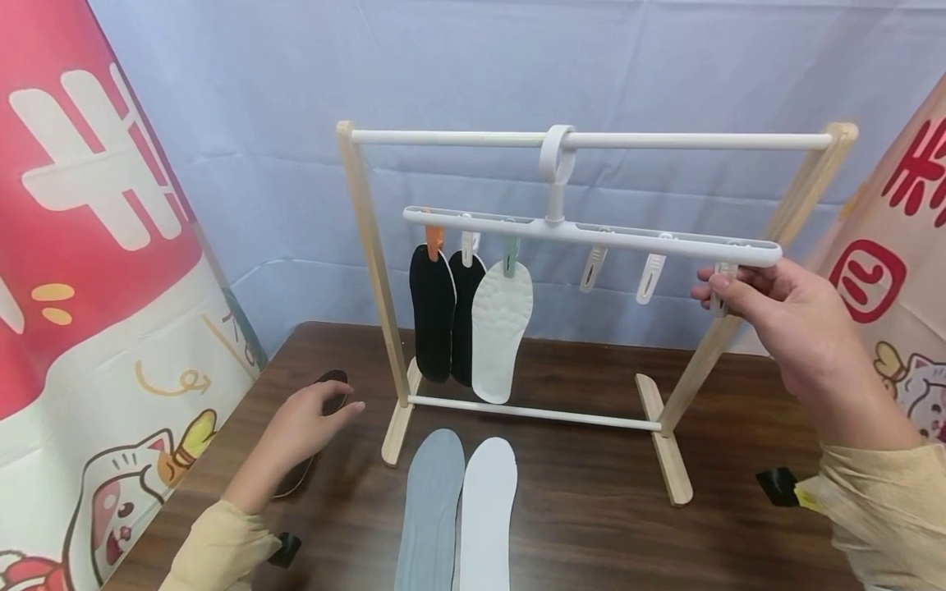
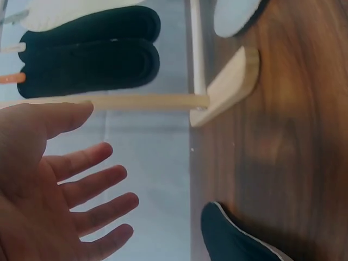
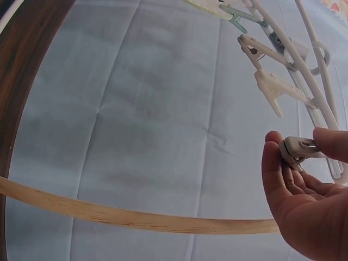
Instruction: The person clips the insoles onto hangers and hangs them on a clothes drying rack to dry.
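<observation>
My right hand [image 1: 794,328] pinches the rightmost white clip [image 3: 300,147] beneath the white hanger bar [image 1: 665,245]; nothing hangs from that clip. Fingers spread, my left hand [image 1: 296,431] is over a black insole [image 2: 234,234] on the table, partly covering it in the head view. Left along the bar, an orange clip [image 1: 434,238] and a white clip [image 1: 470,248] hold black insoles [image 1: 432,320]. A green clip [image 1: 510,256] holds a white insole [image 1: 502,336]. Two more white clips [image 1: 650,277] hang with nothing in them.
The bar's ring hook [image 1: 556,156] loops over the top rail [image 1: 702,141] of a wood-sided stand [image 1: 373,271]. In front of it, a grey insole [image 1: 430,509] and a white insole [image 1: 489,509] lie side by side on the brown table [image 1: 584,509]. Printed cloths flank both sides.
</observation>
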Demonstrator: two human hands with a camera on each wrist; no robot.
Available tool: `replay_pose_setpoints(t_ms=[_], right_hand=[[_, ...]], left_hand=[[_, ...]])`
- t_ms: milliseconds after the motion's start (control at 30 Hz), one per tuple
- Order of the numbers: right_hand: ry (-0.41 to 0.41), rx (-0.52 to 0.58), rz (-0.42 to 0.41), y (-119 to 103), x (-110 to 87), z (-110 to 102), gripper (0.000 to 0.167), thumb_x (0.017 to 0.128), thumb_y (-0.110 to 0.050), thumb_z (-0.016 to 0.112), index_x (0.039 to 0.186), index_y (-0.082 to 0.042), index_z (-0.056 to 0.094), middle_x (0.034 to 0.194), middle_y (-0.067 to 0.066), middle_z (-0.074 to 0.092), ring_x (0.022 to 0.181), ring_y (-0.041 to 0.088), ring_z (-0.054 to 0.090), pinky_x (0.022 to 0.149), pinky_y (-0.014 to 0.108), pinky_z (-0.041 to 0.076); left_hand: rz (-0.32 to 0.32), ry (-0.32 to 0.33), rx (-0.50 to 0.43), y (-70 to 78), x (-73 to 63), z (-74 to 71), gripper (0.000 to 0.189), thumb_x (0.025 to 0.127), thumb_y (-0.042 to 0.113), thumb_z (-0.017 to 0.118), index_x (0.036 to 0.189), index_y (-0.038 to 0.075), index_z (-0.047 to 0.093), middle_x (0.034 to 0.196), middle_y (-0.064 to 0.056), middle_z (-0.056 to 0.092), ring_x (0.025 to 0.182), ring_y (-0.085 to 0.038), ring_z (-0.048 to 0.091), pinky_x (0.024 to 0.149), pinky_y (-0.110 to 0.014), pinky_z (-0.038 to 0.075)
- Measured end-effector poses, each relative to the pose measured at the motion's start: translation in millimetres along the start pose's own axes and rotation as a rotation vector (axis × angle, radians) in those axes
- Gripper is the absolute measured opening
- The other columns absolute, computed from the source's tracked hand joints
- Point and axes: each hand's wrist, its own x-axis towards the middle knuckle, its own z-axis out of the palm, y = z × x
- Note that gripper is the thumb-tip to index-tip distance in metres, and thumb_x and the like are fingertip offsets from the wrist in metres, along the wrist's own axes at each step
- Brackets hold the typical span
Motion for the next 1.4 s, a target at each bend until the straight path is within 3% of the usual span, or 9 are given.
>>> replay_pose_setpoints(t_ms=[233, 500, 800, 1400], right_hand=[[-0.017, 0.051, 0.009, -1, -0.9, 3, 0.019, 0.098, -0.007, 0.066, 0.114, -0.014, 0.072, 0.093, -0.006, 0.078, 0.088, 0.004, 0.073, 0.078, 0.014, 0.049], [-0.006, -0.040, 0.024, -4, -0.7, 3, 0.021, 0.098, -0.011, 0.067, 0.117, -0.018, 0.074, 0.095, -0.010, 0.078, 0.091, 0.001, 0.072, 0.078, 0.013, 0.048], [-0.016, -0.041, 0.015, 1, 0.0, 5, 0.020, 0.098, -0.010, 0.066, 0.116, -0.017, 0.073, 0.094, -0.010, 0.078, 0.090, 0.001, 0.072, 0.078, 0.015, 0.048], [-0.013, 0.014, 0.012, 2, 0.5, 5, 0.019, 0.098, -0.008, 0.066, 0.115, -0.014, 0.073, 0.093, -0.007, 0.078, 0.090, 0.003, 0.073, 0.078, 0.015, 0.048]], left_hand=[[-0.042, -0.012, 0.015, -21.0, -5.9, 1.7, 0.044, 0.098, 0.040, 0.065, 0.125, 0.004, 0.067, 0.128, -0.020, 0.066, 0.122, -0.045, 0.058, 0.095, -0.061, 0.046], [-0.076, -0.018, 0.048, -40.8, -12.7, 4.9, 0.044, 0.099, 0.038, 0.065, 0.122, 0.001, 0.067, 0.124, -0.023, 0.067, 0.118, -0.047, 0.059, 0.094, -0.061, 0.046], [-0.098, -0.018, 0.078, -61.1, -15.8, 11.2, 0.042, 0.098, 0.036, 0.065, 0.121, 0.000, 0.068, 0.122, -0.024, 0.068, 0.117, -0.049, 0.059, 0.093, -0.062, 0.046], [-0.166, -0.061, 0.114, -81.5, -14.1, 13.1, 0.055, 0.099, 0.038, 0.063, 0.127, -0.010, 0.059, 0.128, -0.035, 0.059, 0.116, -0.055, 0.056, 0.092, -0.063, 0.046]])
